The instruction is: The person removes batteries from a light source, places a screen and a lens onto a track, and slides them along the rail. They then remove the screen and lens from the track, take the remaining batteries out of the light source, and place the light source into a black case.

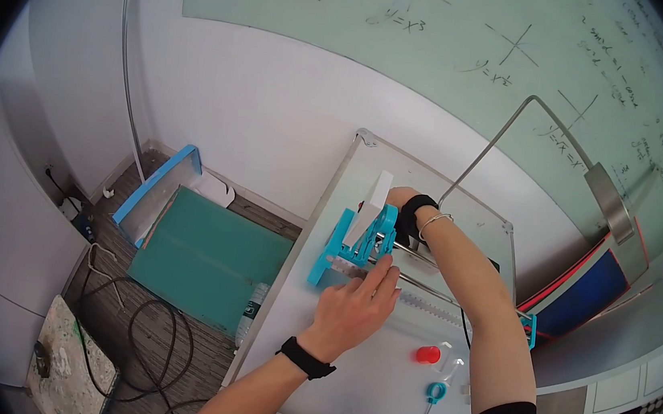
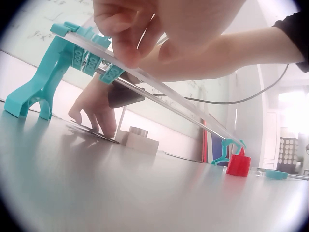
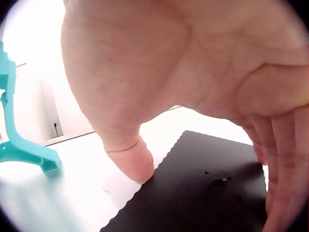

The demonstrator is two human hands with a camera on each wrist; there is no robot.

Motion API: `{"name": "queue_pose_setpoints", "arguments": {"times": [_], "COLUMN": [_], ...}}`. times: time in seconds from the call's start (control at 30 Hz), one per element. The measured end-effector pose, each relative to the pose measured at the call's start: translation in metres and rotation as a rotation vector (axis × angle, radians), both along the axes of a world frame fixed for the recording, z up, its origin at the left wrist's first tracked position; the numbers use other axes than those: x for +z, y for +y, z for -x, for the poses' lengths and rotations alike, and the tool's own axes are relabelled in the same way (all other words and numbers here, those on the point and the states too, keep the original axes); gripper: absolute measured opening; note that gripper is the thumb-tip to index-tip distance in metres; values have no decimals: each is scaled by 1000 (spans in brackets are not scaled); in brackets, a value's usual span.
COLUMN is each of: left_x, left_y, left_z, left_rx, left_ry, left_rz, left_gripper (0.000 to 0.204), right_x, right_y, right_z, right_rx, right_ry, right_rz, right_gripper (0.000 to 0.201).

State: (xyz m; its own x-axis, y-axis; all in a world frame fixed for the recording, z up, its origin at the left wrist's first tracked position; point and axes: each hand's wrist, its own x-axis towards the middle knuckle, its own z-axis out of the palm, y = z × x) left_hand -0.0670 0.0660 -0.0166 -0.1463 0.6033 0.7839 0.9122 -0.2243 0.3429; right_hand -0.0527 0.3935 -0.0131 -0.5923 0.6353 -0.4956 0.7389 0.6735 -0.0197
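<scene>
A teal-ended stand (image 1: 327, 247) carries metal rods and a clear ruler (image 1: 430, 306), with several teal clips (image 2: 94, 63) near its left end. My left hand (image 1: 354, 310) is at that end, its index and middle fingers stretched toward the clips; a fingertip touches the ruler in the left wrist view. Behind the rods, my right hand (image 1: 404, 197) reaches down to the tabletop. It holds a thin black plate (image 3: 207, 179) with wavy edges, thumb along one edge and fingers along the opposite one. A white panel (image 1: 369, 207) stands tilted at the teal end.
Nearer me on the white table (image 1: 281, 379) lie a red cap (image 1: 427, 354) and a teal ring-handled pin (image 1: 435, 392). A white block (image 2: 140, 145) with a metal disc sits behind the rods. A lamp (image 1: 611, 202) arches over folders (image 1: 585, 290) at the right.
</scene>
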Motion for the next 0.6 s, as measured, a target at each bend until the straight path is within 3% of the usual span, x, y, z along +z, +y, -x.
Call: {"name": "queue_pose_setpoints", "arguments": {"times": [0.1, 0.13, 0.2, 0.27, 0.37, 0.43, 0.5, 0.6], "left_x": [-1, -1, -1, -1, 1, 2, 3, 5], "left_y": [0, 0, 0, 0, -3, -4, -4, -4], "left_z": [-1, -1, -2, -3, -6, -8, -8, -6], "left_rx": [-18, -22, -31, -31, -43, -66, -92, -104], "left_ry": [-4, -6, -10, -2, -1, -2, -1, 4], "left_rz": [-15, -21, -31, -30, -21, -35, -53, -120], "left_gripper": [29, 29, 29, 29, 29, 30, 30, 33], "right_x": [1, -24, -21, 24, 48, 66, 105, 128], "right_y": [-5, 16, 14, -28, -33, -36, -58, -88], "right_z": [-1, -3, -7, -7, -28, -50, -73, -122], "right_rx": [-81, -44, -12, -91, -168, -200, -368, -331], "right_ry": [26, 68, 107, 78, 128, 238, 450, 816], "right_rz": [53, -35, -129, -266, -321, -342, -83, -94], "right_gripper": [77, 69, 61, 46, 38, 41, 34, 33]}}
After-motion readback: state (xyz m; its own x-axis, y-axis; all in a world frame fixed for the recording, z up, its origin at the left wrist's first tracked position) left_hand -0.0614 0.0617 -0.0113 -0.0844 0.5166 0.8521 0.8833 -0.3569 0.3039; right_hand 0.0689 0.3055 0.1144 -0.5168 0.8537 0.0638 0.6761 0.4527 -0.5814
